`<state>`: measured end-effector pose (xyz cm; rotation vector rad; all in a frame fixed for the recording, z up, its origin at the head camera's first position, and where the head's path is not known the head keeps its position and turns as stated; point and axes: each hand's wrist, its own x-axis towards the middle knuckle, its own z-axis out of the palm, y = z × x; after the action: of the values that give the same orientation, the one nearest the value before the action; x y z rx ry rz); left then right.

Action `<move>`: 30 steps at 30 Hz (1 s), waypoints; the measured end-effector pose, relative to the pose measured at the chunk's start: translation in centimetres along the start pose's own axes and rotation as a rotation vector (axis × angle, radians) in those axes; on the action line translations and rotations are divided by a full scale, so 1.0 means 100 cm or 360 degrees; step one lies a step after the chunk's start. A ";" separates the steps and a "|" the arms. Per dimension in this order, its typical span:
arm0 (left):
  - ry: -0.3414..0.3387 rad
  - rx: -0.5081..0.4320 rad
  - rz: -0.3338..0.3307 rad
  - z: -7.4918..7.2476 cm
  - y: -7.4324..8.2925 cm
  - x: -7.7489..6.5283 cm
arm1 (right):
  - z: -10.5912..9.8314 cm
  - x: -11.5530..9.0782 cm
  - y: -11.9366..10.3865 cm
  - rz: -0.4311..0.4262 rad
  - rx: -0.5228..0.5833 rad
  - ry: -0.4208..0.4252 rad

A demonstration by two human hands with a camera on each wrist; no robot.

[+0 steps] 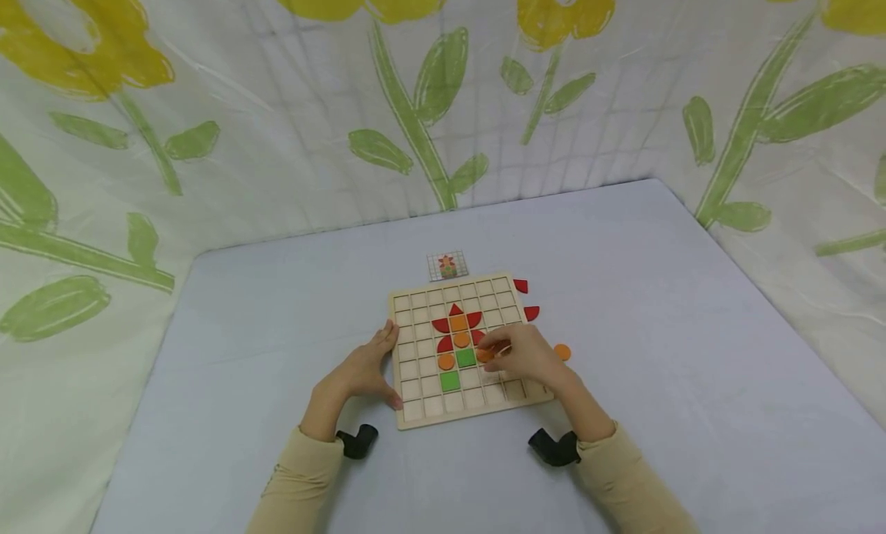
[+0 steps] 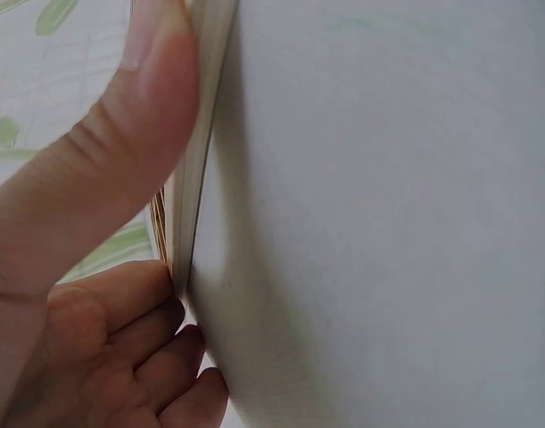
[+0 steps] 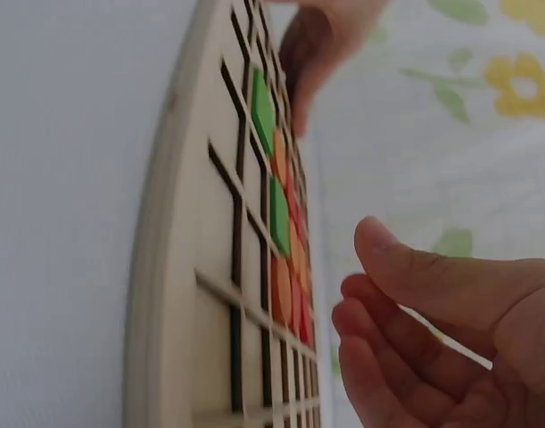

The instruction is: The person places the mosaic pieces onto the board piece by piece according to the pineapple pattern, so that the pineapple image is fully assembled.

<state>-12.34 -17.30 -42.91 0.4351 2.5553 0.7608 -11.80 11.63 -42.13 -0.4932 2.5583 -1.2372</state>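
A square wooden grid board (image 1: 429, 411) lies on the table, bearing red pieces (image 1: 443, 325), orange pieces (image 1: 446, 362) and green squares (image 1: 450, 382). My left hand (image 1: 360, 372) rests along the board's left edge, with thumb and fingers spread apart and touching it. In the left wrist view the thumb (image 2: 161, 98) presses the board's side. My right hand (image 1: 519, 353) hovers above the board beside an orange disc (image 3: 282, 290), which lies in a cell. Its thumb and fingertips are apart in the right wrist view, with nothing between them.
A small pattern card (image 1: 447, 265) lies behind the board. Two red pieces (image 1: 531, 313) and a loose orange disc (image 1: 562, 352) lie at the board's right. A flower-printed curtain (image 1: 304, 134) stands behind the table.
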 end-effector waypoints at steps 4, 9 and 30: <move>-0.0005 -0.0015 0.0000 0.001 -0.001 0.000 | -0.025 -0.005 0.018 0.0009 0.0034 -0.0054; -0.0016 0.0026 -0.0044 0.002 0.000 0.001 | -0.059 -0.017 0.045 0.0088 0.0065 -0.0059; -0.0004 0.0055 -0.0053 0.001 -0.001 0.002 | -0.076 -0.028 0.088 0.0149 0.0085 -0.0149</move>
<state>-12.48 -17.23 -43.13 0.4031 2.5703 0.7045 -13.71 23.29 -44.30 -0.4054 2.4349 -1.2172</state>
